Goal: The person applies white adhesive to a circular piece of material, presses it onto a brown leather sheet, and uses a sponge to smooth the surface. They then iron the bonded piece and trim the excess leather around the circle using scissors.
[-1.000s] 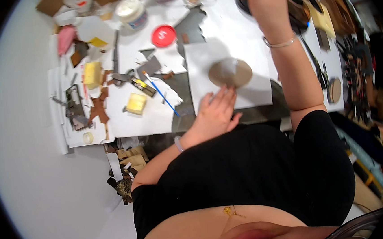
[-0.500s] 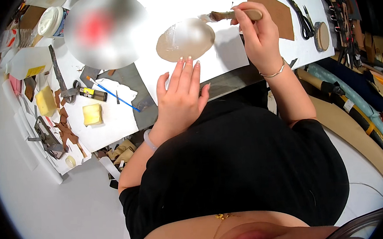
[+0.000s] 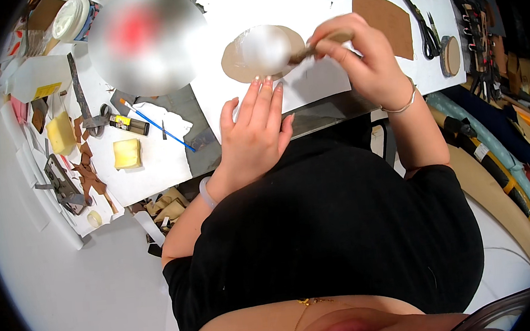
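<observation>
An oval grey-beige piece [image 3: 235, 61] with a glossy whitish coating on part of it lies on a white sheet [image 3: 216, 98]. My left hand [image 3: 256, 132] rests with its fingers stretched out on the sheet, its tips at the oval's near edge. My right hand [image 3: 365, 58] grips a wooden-handled brush [image 3: 338, 36], whose dark bristles reach the oval's right side and are partly blurred. Just to the right lies a brown leather piece [image 3: 383, 25].
Scissors [image 3: 422, 28] and a round block [image 3: 451, 56] lie at right. Left are yellow sponges [image 3: 127, 153], a blue paintbrush [image 3: 158, 125], a white tub [image 3: 70, 21], a translucent jug [image 3: 37, 79] and leather scraps [image 3: 89, 176]. A blurred disc obscures the upper left. Rolls [image 3: 485, 160] stand beside the table.
My right hand was raised high a second ago; it has come down with the brush, which moved from above the oval's upper right down onto its right side. My left hand stays in place.
</observation>
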`<state>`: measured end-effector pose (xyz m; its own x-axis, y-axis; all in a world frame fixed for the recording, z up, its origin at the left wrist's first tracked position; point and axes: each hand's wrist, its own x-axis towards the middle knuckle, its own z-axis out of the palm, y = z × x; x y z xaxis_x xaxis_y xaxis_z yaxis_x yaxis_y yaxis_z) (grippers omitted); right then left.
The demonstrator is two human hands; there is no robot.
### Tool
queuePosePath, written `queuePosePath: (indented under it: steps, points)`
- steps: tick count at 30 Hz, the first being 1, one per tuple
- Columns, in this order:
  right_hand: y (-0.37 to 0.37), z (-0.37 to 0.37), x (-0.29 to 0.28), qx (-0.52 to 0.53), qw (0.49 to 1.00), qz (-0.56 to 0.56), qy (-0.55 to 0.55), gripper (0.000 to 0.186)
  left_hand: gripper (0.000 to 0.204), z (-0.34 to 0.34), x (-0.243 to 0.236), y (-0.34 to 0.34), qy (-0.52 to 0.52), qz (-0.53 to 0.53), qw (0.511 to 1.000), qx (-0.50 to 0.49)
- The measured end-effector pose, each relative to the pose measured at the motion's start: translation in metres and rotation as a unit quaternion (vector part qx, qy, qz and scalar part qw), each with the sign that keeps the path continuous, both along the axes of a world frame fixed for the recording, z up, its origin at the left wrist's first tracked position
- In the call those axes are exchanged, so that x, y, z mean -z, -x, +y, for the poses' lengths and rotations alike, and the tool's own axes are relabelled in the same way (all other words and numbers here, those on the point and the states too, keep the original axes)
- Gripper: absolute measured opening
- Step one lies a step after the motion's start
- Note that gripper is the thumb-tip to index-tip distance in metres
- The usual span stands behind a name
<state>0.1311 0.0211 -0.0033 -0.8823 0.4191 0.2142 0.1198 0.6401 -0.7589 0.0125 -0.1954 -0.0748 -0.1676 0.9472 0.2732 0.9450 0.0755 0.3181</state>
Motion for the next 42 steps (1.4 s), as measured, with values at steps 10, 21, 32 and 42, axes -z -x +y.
queuePosePath:
  steps: [10,21,32,42]
  points:
    - [0.015,0.011,0.014,0.034,0.996,0.046,-0.071,0.013,0.049,0.001,-0.001,0.0,0.007,0.0,1.0,0.007]
    - [-0.004,0.026,0.024,0.173,0.959,0.011,-0.224,0.012,0.051,0.0,0.004,0.0,-0.007,0.025,1.0,0.005]
    - [-0.015,0.002,0.001,-0.054,0.976,0.021,-0.212,0.026,0.051,0.001,0.001,0.0,0.0,0.02,1.0,0.008]
    - [-0.022,0.001,-0.019,-0.136,0.977,-0.092,-0.135,0.017,0.05,0.002,-0.002,-0.001,0.01,0.008,1.0,0.007]
